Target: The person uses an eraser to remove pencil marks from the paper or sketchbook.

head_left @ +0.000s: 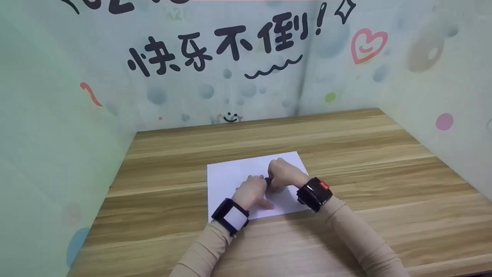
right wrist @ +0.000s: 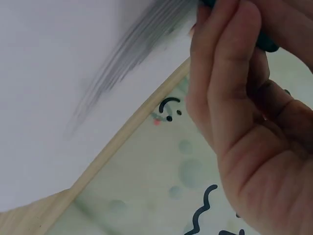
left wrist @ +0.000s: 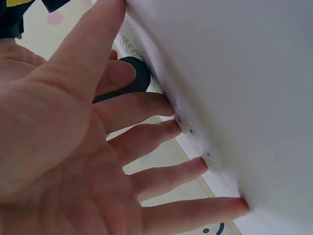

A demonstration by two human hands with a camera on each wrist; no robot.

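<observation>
Around the work area stand pale green walls (head_left: 57, 127) printed with bubbles, a pink heart (head_left: 368, 44), a small smiley and black brush-style characters (head_left: 219, 46), closing in the back and both sides. Between them lies a wooden table (head_left: 384, 177) with a light brown grain running across it. On the table, near its middle and just ahead of the person, rests a white sheet of paper (head_left: 230, 177), lying flat with its far corner angled toward the right. Both forearms in beige sleeves (head_left: 357, 234) reach in from the near edge, each wrist carrying a dark strapped device (head_left: 314, 192). The left hand (head_left: 251, 192) lies spread on the sheet, its fingers (left wrist: 195, 169) straight and fanned, with the tips pressing on the white surface; it holds nothing. The right hand (head_left: 282, 175) sits just beside it, touching or nearly touching it, over the middle of the sheet, with its fingers (right wrist: 220, 73) curled round a small dark object (left wrist: 132, 78), seemingly a drawing tool, though its exact kind is hard to tell. Grey streaked marks (right wrist: 132, 54) run across the sheet by that hand, and dark specks dot the sheet at the left fingertips.
</observation>
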